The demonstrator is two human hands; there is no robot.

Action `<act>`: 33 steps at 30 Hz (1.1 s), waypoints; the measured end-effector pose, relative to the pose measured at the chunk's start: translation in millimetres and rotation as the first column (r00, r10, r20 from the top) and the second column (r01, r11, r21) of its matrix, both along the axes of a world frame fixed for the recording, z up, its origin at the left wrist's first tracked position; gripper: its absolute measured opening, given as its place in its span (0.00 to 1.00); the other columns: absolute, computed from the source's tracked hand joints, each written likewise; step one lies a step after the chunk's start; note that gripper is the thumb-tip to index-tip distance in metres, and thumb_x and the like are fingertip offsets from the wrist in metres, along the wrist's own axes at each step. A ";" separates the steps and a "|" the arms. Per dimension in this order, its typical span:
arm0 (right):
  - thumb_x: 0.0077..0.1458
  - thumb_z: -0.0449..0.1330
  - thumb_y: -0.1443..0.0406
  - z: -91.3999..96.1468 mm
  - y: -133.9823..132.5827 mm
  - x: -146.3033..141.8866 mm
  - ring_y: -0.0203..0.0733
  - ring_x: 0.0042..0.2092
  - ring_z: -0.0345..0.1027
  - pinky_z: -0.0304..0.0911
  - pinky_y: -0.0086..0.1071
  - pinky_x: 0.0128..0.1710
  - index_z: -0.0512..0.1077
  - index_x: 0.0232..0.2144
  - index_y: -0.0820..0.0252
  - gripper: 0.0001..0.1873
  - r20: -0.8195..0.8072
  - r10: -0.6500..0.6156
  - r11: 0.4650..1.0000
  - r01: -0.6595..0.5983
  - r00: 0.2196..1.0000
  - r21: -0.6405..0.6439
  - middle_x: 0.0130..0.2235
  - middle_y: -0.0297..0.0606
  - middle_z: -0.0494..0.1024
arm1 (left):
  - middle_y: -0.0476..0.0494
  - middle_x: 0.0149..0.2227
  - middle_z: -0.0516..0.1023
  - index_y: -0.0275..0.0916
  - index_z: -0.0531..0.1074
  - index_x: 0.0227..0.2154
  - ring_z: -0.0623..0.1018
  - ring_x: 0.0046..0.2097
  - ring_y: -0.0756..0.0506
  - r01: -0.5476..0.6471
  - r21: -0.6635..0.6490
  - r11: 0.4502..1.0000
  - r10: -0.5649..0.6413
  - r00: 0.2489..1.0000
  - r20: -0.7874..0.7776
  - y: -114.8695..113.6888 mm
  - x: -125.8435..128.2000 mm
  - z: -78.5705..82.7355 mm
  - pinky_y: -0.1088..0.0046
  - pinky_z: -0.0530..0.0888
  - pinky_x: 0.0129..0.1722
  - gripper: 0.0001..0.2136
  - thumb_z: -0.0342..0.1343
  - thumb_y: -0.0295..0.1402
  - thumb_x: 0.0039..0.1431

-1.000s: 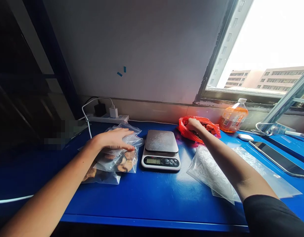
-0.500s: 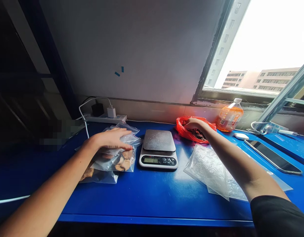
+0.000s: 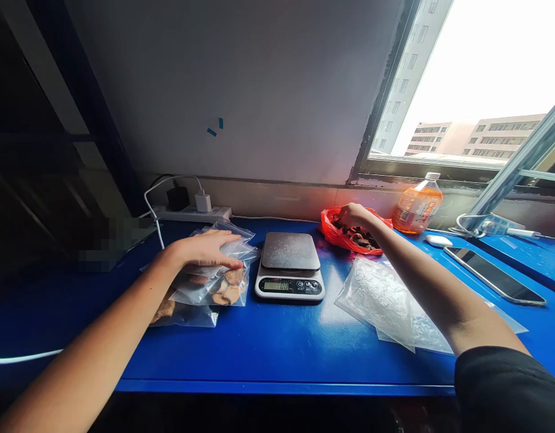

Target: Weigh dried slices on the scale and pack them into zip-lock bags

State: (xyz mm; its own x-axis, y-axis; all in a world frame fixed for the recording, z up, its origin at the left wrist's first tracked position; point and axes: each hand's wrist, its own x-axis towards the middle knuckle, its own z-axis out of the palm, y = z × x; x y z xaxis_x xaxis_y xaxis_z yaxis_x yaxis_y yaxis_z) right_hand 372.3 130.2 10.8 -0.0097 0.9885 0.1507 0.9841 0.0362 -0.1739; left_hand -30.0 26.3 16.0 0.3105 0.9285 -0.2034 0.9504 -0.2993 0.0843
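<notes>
My left hand (image 3: 204, 251) lies flat, fingers stretched, on a pile of clear zip bags (image 3: 214, 282) that hold brown dried slices. Just right of the pile stands a small digital kitchen scale (image 3: 290, 265) with a bare platform and a lit display. My right hand (image 3: 353, 214) reaches into a red plastic bag (image 3: 338, 236) of dark dried pieces at the back of the blue table (image 3: 277, 349); its fingers curl down into the bag and what they hold is hidden. A stack of flat clear bags (image 3: 385, 297) lies under my right forearm.
An orange drink bottle (image 3: 416, 207) stands by the window sill. A phone (image 3: 493, 275), a white mouse (image 3: 438, 240) and cables lie at the right. A white power strip (image 3: 193, 212) with chargers sits against the wall at the back left.
My right hand has shifted slightly inside the red bag, whose rim has dropped to show more of the dark pieces. My left hand stays on the pile. The camera tilted a little.
</notes>
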 end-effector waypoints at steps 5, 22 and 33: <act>0.45 0.59 0.66 -3.5 -23.7 16.6 0.36 0.25 0.67 0.57 0.27 0.24 0.77 0.31 0.61 0.09 -0.198 -0.016 0.998 0.029 0.980 0.061 0.25 0.36 0.77 | 0.39 0.69 0.51 0.43 0.56 0.65 0.51 0.68 0.32 -0.018 0.009 1.000 0.018 1.000 0.013 -1.3 2.0 0.6 0.55 0.53 0.65 0.52 0.52 0.68 0.39; 0.36 0.65 0.59 -30.1 -64.4 48.1 0.35 0.25 0.64 0.58 0.29 0.24 0.72 0.28 0.63 0.16 -0.827 0.134 0.956 0.147 0.546 0.252 0.23 0.35 0.73 | 0.42 0.69 0.51 0.47 0.52 0.66 0.52 0.68 0.33 -0.003 -0.005 1.000 0.003 1.000 -0.009 1.1 1.3 0.4 0.56 0.55 0.64 0.51 0.50 0.68 0.40; 0.42 0.62 0.60 -24.8 -76.2 30.5 0.36 0.25 0.63 0.57 0.29 0.22 0.71 0.28 0.61 0.11 -0.814 0.047 0.906 0.319 0.579 0.279 0.25 0.36 0.73 | 0.41 0.68 0.52 0.45 0.53 0.66 0.53 0.68 0.34 0.009 0.005 1.000 -0.009 1.000 -0.018 1.8 1.7 -1.1 0.58 0.54 0.65 0.51 0.50 0.68 0.41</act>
State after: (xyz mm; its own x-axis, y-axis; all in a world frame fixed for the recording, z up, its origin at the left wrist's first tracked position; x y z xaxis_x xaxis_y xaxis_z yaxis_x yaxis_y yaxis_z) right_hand 402.8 54.0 -14.0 0.4229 0.8313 0.3608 0.4511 0.1522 -0.8794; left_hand -28.3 28.1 14.9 0.3150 0.9269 -0.2041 0.9491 -0.3080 0.0661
